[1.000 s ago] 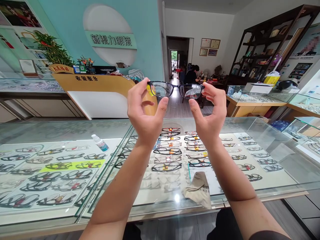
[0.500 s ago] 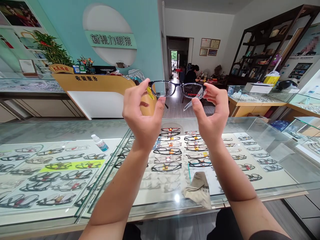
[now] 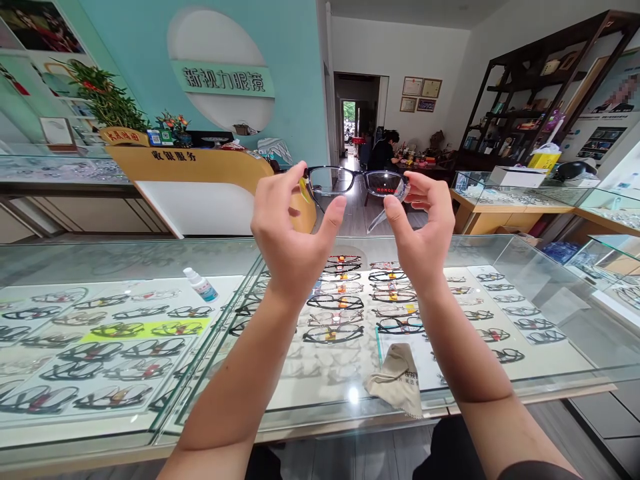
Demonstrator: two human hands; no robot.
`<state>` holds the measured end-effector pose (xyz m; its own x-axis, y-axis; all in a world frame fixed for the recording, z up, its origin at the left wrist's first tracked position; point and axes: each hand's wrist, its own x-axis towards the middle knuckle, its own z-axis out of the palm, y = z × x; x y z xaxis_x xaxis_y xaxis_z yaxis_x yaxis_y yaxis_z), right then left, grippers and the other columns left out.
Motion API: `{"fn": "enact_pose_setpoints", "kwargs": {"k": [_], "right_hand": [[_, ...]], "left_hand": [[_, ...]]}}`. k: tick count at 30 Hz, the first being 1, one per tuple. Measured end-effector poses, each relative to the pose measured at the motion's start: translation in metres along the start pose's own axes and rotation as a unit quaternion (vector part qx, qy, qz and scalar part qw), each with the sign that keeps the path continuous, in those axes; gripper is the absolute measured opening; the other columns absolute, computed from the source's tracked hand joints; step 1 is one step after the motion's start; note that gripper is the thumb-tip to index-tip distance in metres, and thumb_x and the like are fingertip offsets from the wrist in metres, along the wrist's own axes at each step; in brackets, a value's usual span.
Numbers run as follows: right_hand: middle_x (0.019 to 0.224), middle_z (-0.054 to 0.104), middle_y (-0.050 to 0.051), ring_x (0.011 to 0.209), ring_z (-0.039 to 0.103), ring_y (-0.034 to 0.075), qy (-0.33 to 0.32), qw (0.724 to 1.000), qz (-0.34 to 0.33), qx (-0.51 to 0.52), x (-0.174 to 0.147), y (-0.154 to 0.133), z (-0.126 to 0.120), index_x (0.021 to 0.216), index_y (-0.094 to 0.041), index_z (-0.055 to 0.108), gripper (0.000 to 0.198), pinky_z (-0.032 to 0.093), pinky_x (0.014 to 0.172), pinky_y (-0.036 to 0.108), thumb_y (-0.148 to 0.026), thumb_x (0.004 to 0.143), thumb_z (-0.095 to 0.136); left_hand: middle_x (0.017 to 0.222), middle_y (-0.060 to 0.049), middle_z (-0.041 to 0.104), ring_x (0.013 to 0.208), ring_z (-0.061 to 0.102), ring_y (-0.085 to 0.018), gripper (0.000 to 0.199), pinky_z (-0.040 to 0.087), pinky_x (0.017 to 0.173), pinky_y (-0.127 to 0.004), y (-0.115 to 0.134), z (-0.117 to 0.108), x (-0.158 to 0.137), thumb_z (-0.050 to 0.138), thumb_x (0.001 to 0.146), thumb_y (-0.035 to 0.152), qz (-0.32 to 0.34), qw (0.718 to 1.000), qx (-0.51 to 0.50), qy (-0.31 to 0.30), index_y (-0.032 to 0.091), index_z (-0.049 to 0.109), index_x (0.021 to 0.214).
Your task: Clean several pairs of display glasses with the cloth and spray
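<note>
A pair of eyeglasses (image 3: pixel 358 173) with a dark frame is held up in front of me, above the glass counter. Red lettering shows on its right lens. My left hand (image 3: pixel 295 223) is closed on the frame's left end, its thumb raised below the left lens. My right hand (image 3: pixel 425 223) pinches the right end, thumb under the right lens. One temple arm hangs down between the hands. Below them, a beige cleaning cloth (image 3: pixel 397 380) lies crumpled on the counter top. A white spray bottle (image 3: pixel 201 285) rests to the left of my left forearm.
The glass display counter (image 3: pixel 345 407) holds rows of eyeglasses (image 3: pixel 343 302). Beyond it stands a yellow and white cashier desk (image 3: pixel 195 200). A person (image 3: pixel 384 152) sits at a table in the back. More glass cases (image 3: pixel 510 207) stand at the right.
The left end of the eyeglasses has dipped slightly, and both hands have drawn a little closer together. My left thumb has moved right. The cloth and spray bottle stay in place.
</note>
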<state>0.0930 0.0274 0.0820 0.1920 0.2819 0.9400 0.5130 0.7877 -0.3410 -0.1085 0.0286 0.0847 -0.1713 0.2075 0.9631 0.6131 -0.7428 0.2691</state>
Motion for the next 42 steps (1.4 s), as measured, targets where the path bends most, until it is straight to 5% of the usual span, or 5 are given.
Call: {"fn": "enact_pose_setpoints", "kwargs": {"k": [12, 23, 32, 42], "right_hand": [[0.145, 0.073, 0.01, 0.131, 0.07, 0.03, -0.064, 0.997, 0.042, 0.03, -0.003, 0.016, 0.007, 0.147, -0.032, 0.065, 0.048, 0.062, 0.109, 0.053, -0.052, 0.104, 0.07], [0.139, 0.069, 0.01, 0.126, 0.069, 0.032, 0.006, 0.998, -0.051, -0.035, -0.002, 0.007, 0.007, 0.151, -0.036, 0.058, 0.048, 0.062, 0.105, 0.06, -0.054, 0.106, 0.063], [0.143, 0.066, 0.01, 0.134, 0.062, 0.036, -0.011, 1.0, -0.005, 0.001, -0.002, -0.004, 0.004, 0.149, -0.039, 0.06, 0.049, 0.058, 0.11, 0.067, -0.052, 0.102, 0.069], [0.149, 0.068, 0.009, 0.126, 0.069, 0.031, -0.039, 0.999, -0.002, -0.003, -0.001, 0.008, 0.002, 0.15, -0.036, 0.061, 0.051, 0.059, 0.11, 0.058, -0.051, 0.102, 0.071]], "left_hand": [[0.148, -0.014, 0.061, 0.146, 0.053, -0.038, 0.07, 0.054, 0.116, -0.057, -0.01, 0.004, -0.004, 0.085, 0.091, 0.058, 0.023, 0.999, 0.007, 0.035, 0.034, 0.061, 0.152], [0.147, -0.011, 0.062, 0.135, 0.066, -0.032, 0.069, 0.062, 0.103, -0.049, -0.026, 0.019, -0.004, 0.079, 0.093, 0.065, -0.009, 0.999, -0.03, 0.034, 0.037, 0.055, 0.152], [0.147, -0.013, 0.062, 0.134, 0.068, -0.033, 0.072, 0.063, 0.102, -0.051, -0.031, 0.028, -0.004, 0.077, 0.093, 0.07, -0.05, 0.996, -0.067, 0.001, 0.038, 0.052, 0.153], [0.147, -0.016, 0.058, 0.144, 0.054, -0.039, 0.074, 0.059, 0.103, -0.056, -0.015, 0.021, -0.015, 0.086, 0.086, 0.064, -0.014, 0.997, 0.009, 0.079, 0.034, 0.056, 0.146]]}}
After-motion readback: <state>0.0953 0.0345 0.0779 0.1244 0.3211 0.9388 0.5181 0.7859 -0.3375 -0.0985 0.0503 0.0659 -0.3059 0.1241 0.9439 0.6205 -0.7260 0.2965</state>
